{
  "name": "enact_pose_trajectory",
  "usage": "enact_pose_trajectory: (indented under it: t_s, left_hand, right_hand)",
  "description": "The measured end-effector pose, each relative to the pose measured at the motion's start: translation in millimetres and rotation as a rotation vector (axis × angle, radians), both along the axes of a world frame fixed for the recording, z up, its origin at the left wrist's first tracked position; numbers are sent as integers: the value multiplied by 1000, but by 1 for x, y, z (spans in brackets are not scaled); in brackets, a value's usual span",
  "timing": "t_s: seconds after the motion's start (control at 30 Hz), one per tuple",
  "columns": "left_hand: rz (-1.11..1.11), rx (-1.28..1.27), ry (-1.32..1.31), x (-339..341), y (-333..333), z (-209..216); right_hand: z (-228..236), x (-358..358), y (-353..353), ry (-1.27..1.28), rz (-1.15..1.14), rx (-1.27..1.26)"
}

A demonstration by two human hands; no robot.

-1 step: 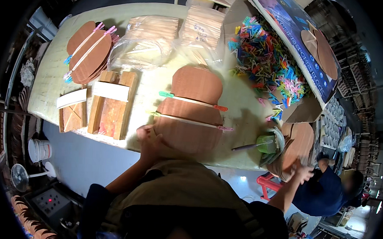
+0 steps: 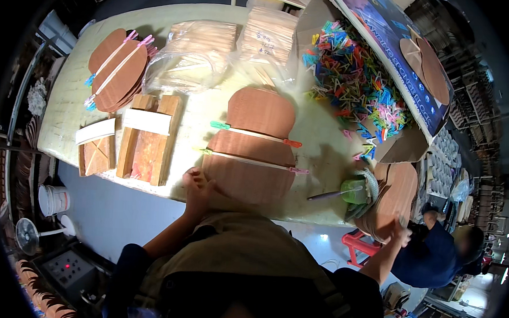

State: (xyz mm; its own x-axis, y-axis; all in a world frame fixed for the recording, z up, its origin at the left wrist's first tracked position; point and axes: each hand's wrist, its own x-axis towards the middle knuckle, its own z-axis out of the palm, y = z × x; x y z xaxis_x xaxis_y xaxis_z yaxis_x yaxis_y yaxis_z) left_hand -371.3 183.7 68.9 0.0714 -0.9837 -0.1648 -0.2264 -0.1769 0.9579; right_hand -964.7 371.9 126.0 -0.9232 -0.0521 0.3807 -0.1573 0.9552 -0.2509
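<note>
A thin reddish-brown guitar-shaped wooden plate (image 2: 247, 179) lies in front of me. Two pale wooden strips cross it, an upper strip (image 2: 260, 135) and a lower strip (image 2: 251, 160), with small coloured clothespins clamped at their ends. Beside the plate's lower left edge is my left hand (image 2: 198, 185), fingers loosely bent and apart, holding nothing visible. Off to the right, my right hand (image 2: 399, 234) grips the near edge of a stack of similar wooden plates (image 2: 393, 195); its fingertips are partly hidden. Whether it holds one plate or several I cannot tell.
A large box of colourful clothespins (image 2: 362, 78) stands tilted at the back right. Bagged wooden strips (image 2: 200, 47) lie at the back. Wooden blocks (image 2: 146, 139) and clamped plates (image 2: 121, 74) sit left. A green cup with a brush (image 2: 353, 191) stands near a co-worker (image 2: 433, 257).
My right hand has moved slightly and its spread, blurred fingers have closed at the stack's edge. The fingers of my left hand have shifted a little beside the plate.
</note>
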Motion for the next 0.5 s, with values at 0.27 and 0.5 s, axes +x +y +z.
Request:
enact_pose_trajectory:
  t_s: [0.27, 0.5]
  left_hand:
    - [-160, 470, 639, 19, -4, 16]
    - [190, -139, 667, 99, -73, 34]
  right_hand:
    - [-28, -67, 93, -144, -42, 19]
    - [-21, -70, 110, -122, -39, 66]
